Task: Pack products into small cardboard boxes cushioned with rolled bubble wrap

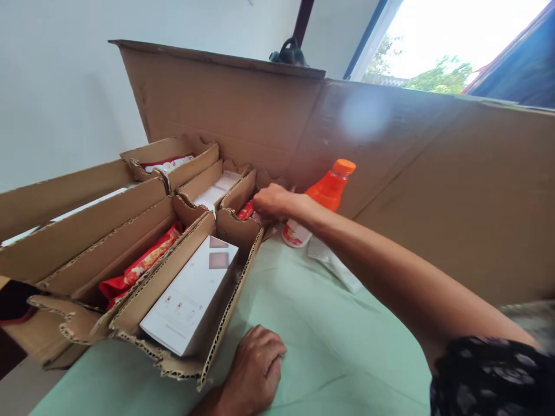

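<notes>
My right hand reaches across to a small cardboard bin at the back right. Its fingers are bent downward and closed at the bin's edge, with a red packet right beside them. Whatever they grip is hidden behind the hand. Just right of it, a bottle of orange liquid with an orange cap leans at a tilt. My left hand rests on the green cloth, its fingers curled in, and nothing shows in it. Nearest to it is an open cardboard bin holding a white box.
More cardboard bins stand to the left; one contains a red snack packet, another a white item. A white packet lies by the bottle. Tall cardboard panels wall off the back and right.
</notes>
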A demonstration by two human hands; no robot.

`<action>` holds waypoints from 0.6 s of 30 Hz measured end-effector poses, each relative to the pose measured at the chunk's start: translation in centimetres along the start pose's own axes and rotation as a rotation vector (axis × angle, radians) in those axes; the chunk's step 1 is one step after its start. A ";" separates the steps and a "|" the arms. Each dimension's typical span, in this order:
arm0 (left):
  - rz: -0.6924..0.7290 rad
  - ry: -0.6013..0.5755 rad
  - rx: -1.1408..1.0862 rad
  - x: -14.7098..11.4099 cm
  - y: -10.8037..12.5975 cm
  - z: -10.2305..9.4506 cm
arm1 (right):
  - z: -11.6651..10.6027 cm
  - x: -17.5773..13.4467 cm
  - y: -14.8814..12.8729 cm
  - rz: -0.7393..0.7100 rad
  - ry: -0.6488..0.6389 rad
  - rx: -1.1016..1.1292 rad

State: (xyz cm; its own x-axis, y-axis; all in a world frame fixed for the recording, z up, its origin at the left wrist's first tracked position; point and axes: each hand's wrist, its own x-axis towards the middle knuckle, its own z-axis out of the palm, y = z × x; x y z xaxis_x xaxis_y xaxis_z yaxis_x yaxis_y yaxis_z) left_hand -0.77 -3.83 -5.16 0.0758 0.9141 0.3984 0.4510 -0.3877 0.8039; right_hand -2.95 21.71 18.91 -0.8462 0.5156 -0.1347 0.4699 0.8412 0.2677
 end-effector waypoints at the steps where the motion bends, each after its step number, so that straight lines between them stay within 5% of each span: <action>1: -0.007 -0.011 0.005 0.0 0.1 -0.1 | -1.1 -1.8 0.8 0.015 0.043 0.018; 4: -0.018 -0.041 0.029 -0.2 0.3 -0.4 | -3.6 -9.4 3.4 0.108 0.393 0.108; 6: -0.016 -0.055 0.040 -0.4 0.3 -0.6 | -3.1 -15.1 4.8 0.259 0.617 0.081; 8: -0.012 -0.060 0.038 -0.5 0.4 -0.6 | -0.4 -20.0 5.9 0.420 0.678 0.006; 10: -0.015 -0.065 0.039 -0.5 0.5 -0.6 | 3.1 -23.0 6.9 0.542 0.560 0.002; 14: -0.024 -0.065 0.049 -0.3 0.6 -0.5 | 6.3 -22.1 7.1 0.552 0.456 0.198; 18: -0.044 -0.039 0.038 0.0 0.5 -0.5 | 1.4 -13.3 3.3 0.268 0.528 0.258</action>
State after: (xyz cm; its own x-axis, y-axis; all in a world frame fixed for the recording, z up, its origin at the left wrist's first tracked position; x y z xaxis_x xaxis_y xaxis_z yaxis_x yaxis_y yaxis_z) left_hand -0.96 -4.11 -4.52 0.0892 0.9342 0.3454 0.4882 -0.3433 0.8024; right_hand 10.18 17.86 20.23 -0.6696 0.6190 0.4106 0.6719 0.7404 -0.0204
